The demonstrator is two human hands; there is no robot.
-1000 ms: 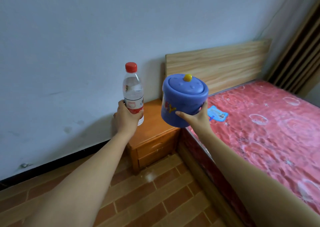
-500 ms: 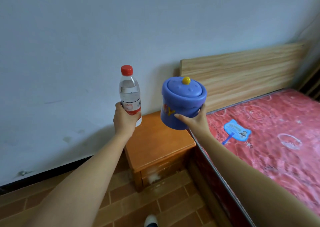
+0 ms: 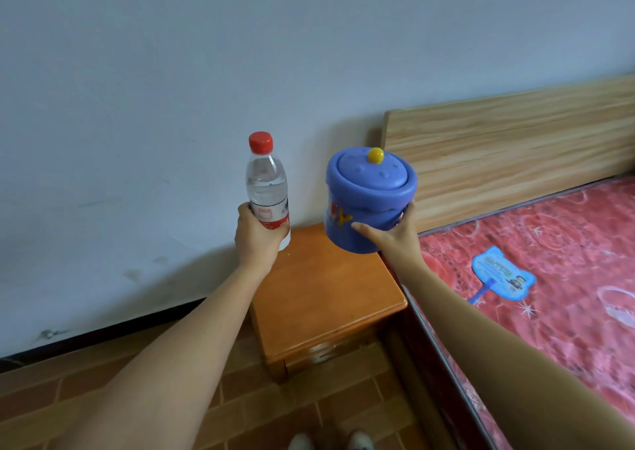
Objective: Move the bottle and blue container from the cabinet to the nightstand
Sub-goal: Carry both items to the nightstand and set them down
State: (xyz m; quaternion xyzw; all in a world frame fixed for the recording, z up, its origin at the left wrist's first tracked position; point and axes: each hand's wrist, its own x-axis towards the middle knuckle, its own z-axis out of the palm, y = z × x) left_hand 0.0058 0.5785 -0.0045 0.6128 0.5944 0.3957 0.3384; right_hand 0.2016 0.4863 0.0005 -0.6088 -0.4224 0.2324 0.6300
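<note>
My left hand [image 3: 256, 238] grips the lower part of a clear water bottle [image 3: 266, 183] with a red cap and red label, held upright above the back left corner of the nightstand [image 3: 326, 298]. My right hand [image 3: 393, 234] holds a blue lidded container [image 3: 367, 198] with a yellow knob from below and behind. The container is tilted a little and hangs over the nightstand's back right corner. The orange wooden nightstand top is bare.
A bed with a red patterned mattress [image 3: 549, 277] and wooden headboard [image 3: 508, 154] adjoins the nightstand on the right. A blue hand fan [image 3: 501, 274] lies on the mattress. A grey wall [image 3: 171, 88] stands behind, and brick-pattern floor [image 3: 309, 412] lies below.
I have come closer, so the nightstand now sits larger and lower in view. Both hands with the bottle and container have advanced over its back edge.
</note>
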